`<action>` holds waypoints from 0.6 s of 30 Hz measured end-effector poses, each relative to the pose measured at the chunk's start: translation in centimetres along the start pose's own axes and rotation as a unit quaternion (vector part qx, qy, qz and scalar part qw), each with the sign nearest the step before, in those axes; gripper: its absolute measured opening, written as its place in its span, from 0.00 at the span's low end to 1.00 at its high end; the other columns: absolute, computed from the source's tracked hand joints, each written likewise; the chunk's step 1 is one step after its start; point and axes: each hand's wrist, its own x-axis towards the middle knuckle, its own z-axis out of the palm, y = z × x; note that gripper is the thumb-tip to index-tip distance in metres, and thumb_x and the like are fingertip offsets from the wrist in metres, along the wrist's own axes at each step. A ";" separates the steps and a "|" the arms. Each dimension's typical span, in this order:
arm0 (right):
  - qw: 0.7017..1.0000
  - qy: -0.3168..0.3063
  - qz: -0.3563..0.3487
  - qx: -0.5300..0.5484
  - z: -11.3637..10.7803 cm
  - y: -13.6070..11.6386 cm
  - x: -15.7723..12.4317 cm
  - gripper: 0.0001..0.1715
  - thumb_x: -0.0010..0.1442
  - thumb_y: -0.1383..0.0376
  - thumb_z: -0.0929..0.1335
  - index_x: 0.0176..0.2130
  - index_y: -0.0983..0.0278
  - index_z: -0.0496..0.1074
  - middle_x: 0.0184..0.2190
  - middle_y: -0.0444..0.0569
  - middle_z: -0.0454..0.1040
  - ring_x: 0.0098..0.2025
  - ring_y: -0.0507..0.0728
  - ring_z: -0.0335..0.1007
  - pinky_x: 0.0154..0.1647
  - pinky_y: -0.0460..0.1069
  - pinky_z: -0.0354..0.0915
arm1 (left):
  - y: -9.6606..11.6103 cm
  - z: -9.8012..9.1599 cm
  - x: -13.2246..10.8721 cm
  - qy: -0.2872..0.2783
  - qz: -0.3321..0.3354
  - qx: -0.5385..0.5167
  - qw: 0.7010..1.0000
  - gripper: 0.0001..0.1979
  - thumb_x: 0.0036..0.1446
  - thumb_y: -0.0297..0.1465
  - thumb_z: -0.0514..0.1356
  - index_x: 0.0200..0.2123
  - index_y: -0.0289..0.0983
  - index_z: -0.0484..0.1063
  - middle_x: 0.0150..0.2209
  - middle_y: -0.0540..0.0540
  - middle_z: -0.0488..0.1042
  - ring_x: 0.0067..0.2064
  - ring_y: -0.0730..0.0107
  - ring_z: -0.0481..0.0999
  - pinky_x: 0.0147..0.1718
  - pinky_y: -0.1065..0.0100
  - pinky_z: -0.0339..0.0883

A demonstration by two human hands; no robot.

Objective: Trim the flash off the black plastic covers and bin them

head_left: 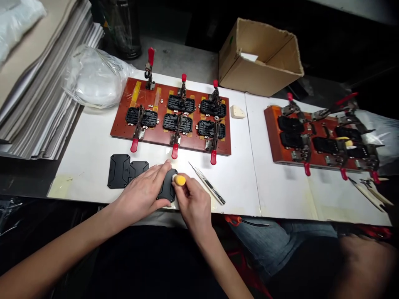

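The left hand (143,193) lies open, fingers pressing a black plastic plate (166,187) at the near edge of the counter (87,158). The right hand (193,203) pinches a yellow sponge (180,180) against that plate. More black plates (119,171) lie just left; a craft knife (208,189) lies right.

Plate (167,187): matte black. Foam pad (180,180): yellow. Spare plates (119,171): black, raised ridge pattern. Board (124,124): red-brown, with yellow tape strips (136,92). Clamp handles (134,145): red. Table sheet (81,153): white. Box (258,58): tan cardboard. Jeans (280,236): blue.
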 end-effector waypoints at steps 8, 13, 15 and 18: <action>1.000 0.018 0.017 -0.004 0.5 0.1 -0.1 0.12 0.68 0.60 0.65 0.46 0.63 0.74 0.31 0.45 0.72 0.32 0.53 0.68 0.36 0.47 0.63 | 0.3 -0.1 0.0 -0.007 -0.001 0.028 1.000 0.49 0.56 0.42 0.66 0.71 0.39 0.39 0.71 0.38 0.54 0.69 0.54 0.57 0.66 0.52 0.58; 0.998 -0.063 -0.011 -0.024 -0.5 -0.1 -1.0 0.13 0.70 0.64 0.62 0.51 0.61 0.72 0.33 0.46 0.72 0.34 0.54 0.70 0.36 0.46 0.63 | 0.4 -0.1 -0.1 -0.014 -0.002 0.037 0.999 0.49 0.56 0.42 0.66 0.71 0.39 0.40 0.70 0.38 0.54 0.69 0.55 0.57 0.66 0.54 0.57; 0.996 -0.081 -0.017 -0.037 -0.4 -0.2 -1.1 0.14 0.70 0.64 0.62 0.51 0.61 0.72 0.34 0.47 0.72 0.34 0.55 0.70 0.36 0.47 0.64 | 0.5 -0.1 -0.1 -0.016 0.009 0.036 0.999 0.49 0.56 0.42 0.66 0.71 0.39 0.39 0.70 0.37 0.55 0.69 0.55 0.58 0.66 0.54 0.57; 0.996 -0.051 -0.045 -0.050 -0.3 -0.4 -0.5 0.17 0.70 0.65 0.61 0.55 0.62 0.70 0.38 0.50 0.73 0.38 0.56 0.72 0.40 0.48 0.66 | 0.5 -0.2 -0.2 -0.012 0.018 0.045 0.999 0.49 0.57 0.44 0.65 0.71 0.39 0.38 0.70 0.37 0.55 0.69 0.54 0.58 0.66 0.52 0.57</action>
